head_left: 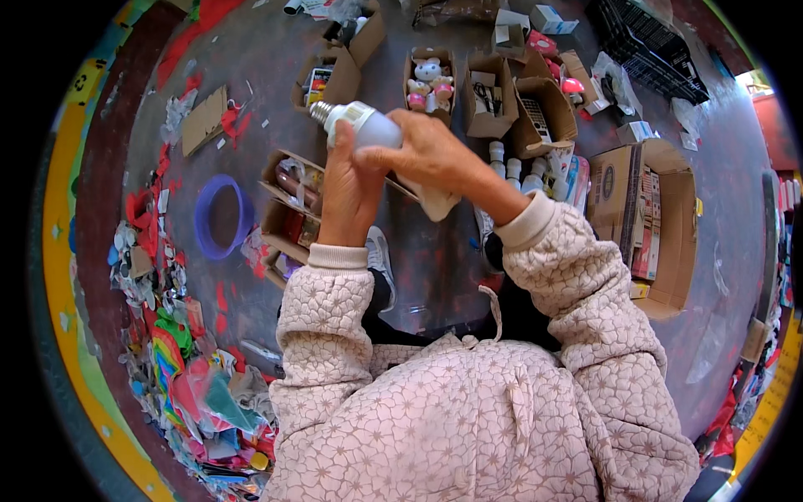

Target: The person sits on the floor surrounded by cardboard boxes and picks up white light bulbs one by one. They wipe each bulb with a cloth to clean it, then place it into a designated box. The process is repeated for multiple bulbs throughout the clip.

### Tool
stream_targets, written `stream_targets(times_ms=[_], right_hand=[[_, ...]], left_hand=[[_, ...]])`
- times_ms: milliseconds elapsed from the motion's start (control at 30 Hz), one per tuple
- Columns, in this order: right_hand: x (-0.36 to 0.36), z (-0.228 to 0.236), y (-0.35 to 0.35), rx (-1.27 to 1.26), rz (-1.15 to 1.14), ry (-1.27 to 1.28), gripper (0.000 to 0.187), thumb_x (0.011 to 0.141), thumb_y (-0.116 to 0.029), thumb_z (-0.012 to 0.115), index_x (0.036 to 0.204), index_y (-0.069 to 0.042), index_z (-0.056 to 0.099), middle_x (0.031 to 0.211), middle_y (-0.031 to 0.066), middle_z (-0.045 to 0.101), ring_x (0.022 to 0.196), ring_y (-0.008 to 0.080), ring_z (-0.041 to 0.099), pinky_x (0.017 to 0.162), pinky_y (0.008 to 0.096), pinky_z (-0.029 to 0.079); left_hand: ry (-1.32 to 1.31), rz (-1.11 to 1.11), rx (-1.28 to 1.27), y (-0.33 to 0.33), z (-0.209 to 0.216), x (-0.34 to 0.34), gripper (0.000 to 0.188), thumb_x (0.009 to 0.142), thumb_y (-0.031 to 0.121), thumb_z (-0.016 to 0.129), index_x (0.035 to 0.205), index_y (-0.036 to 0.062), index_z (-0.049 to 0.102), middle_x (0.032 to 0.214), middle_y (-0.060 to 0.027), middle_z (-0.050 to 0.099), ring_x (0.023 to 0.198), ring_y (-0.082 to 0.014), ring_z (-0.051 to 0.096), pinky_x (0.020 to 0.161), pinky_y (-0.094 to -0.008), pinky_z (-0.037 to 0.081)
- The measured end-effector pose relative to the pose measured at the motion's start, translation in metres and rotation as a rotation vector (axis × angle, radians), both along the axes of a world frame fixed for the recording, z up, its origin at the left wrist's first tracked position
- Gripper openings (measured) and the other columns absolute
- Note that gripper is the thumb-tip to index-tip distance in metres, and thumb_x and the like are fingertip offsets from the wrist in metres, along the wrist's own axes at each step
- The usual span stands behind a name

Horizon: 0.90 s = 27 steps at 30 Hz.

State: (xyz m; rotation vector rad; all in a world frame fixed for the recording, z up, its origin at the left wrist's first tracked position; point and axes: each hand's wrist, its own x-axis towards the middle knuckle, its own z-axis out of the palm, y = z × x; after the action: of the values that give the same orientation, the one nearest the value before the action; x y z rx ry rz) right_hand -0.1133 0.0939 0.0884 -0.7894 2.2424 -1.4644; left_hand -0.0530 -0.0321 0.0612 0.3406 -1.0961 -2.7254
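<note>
A white light bulb [378,131] with a metal screw base is held up in front of me, tilted with its base to the upper left. My left hand [348,186] is closed around it from below, thumb near the collar. Over the bulb's rounded end my right hand [439,151] is closed too. Beneath the right hand hangs a pale cloth [437,203], and its upper part is hidden by the hand. Below the bulb, near my left wrist, small cartons [288,219] hold wrapped items.
Open cardboard boxes stand ahead, one with plush toys [429,82]. White bulbs [499,159] stand near a large carton [676,243] on the right. At left are a purple plastic ring [203,219] and a heap of colourful scraps [201,381]. A black crate [648,50] lies far right.
</note>
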Motion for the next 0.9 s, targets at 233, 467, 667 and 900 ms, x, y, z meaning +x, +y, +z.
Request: stream_targets(times_ms=[233, 467, 667, 900], right_hand=[[-0.051, 0.002, 0.025, 0.050, 0.121, -0.388, 0.058, 0.064, -0.048, 0.071, 0.092, 0.003, 0.064, 0.081, 0.0100, 0.062, 0.069, 0.0180, 0.060, 0.063, 0.0280, 0.047], [-0.072, -0.083, 0.039, 0.264, 0.068, -0.734, 0.059, 0.064, -0.044, 0.075, 0.093, 0.006, 0.064, 0.079, 0.0142, 0.064, 0.066, 0.0203, 0.063, 0.059, 0.0308, 0.049], [-0.064, -0.191, 0.018, 0.556, -0.065, -0.636, 0.061, 0.062, -0.040, 0.077, 0.093, 0.011, 0.062, 0.087, 0.0186, 0.064, 0.078, 0.0252, 0.063, 0.069, 0.0325, 0.047], [-0.057, -0.258, -0.023, 0.613, 0.006, -0.541, 0.061, 0.063, -0.041, 0.075, 0.091, 0.012, 0.062, 0.094, 0.0252, 0.062, 0.089, 0.0333, 0.062, 0.076, 0.0346, 0.047]], left_hand=[[-0.119, -0.122, -0.018, 0.004, 0.018, 0.002, 0.052, 0.089, 0.050, 0.045, 0.125, 0.0130, 0.038, 0.121, -0.0071, 0.048, 0.114, -0.0194, 0.042, 0.093, -0.0411, 0.033], [-0.363, 0.051, 0.149, -0.037, 0.010, 0.014, 0.037, 0.090, 0.024, 0.049, 0.119, 0.0003, 0.044, 0.116, -0.0144, 0.051, 0.104, -0.0219, 0.051, 0.090, -0.0357, 0.041], [-0.317, 0.062, 0.098, -0.047, 0.015, 0.025, 0.028, 0.091, 0.021, 0.047, 0.108, 0.0003, 0.053, 0.102, -0.0107, 0.058, 0.092, -0.0178, 0.055, 0.085, -0.0303, 0.044], [-0.423, 0.054, 0.138, -0.050, 0.009, 0.030, 0.025, 0.091, 0.022, 0.046, 0.104, 0.0010, 0.052, 0.094, -0.0087, 0.056, 0.082, -0.0157, 0.053, 0.074, -0.0270, 0.045]])
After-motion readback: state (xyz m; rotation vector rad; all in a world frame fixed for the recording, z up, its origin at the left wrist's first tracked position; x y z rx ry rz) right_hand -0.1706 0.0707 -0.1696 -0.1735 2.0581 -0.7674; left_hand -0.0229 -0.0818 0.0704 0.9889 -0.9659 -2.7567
